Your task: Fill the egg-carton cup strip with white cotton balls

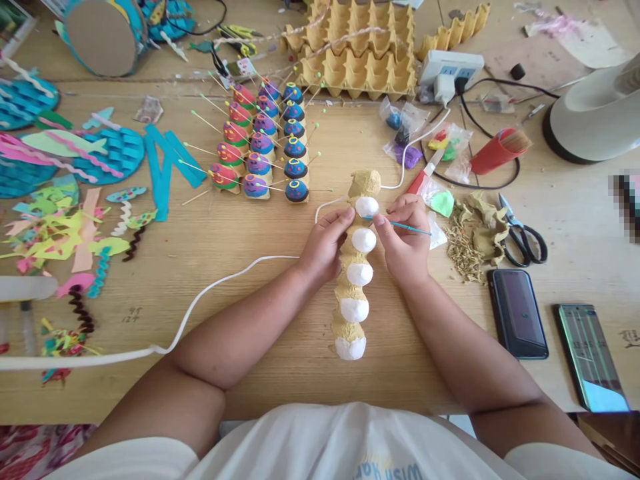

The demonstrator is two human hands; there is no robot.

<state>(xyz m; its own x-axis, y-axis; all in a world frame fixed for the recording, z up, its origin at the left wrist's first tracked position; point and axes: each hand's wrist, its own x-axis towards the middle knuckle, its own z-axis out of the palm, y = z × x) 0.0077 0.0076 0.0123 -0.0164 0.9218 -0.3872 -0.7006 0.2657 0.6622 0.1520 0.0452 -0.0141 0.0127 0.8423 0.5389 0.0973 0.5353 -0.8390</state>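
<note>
My left hand (pixel 330 241) grips an egg carton strip (pixel 353 293) by its left edge and holds it above the table. White clay caps (pixel 364 241) cover several of its bumps; the farthest bump (pixel 365 183) is bare tan pulp. My right hand (pixel 406 237) is closed around a thin blue stick-like tool (pixel 411 229), its tip touching the white cap second from the far end. Beyond my hands stand finished caterpillar-like strips (pixel 257 143) with red, purple and blue caps and toothpick feelers.
Egg trays (pixel 357 53) and a power strip (pixel 453 65) lie at the back. To the right are scissors (pixel 523 233), carton scraps (pixel 483 227), two phones (pixel 519 313) and a red toothpick holder (pixel 495 152). A white cable (pixel 200 293) crosses leftward. Paper cutouts (pixel 60 227) cover the left side.
</note>
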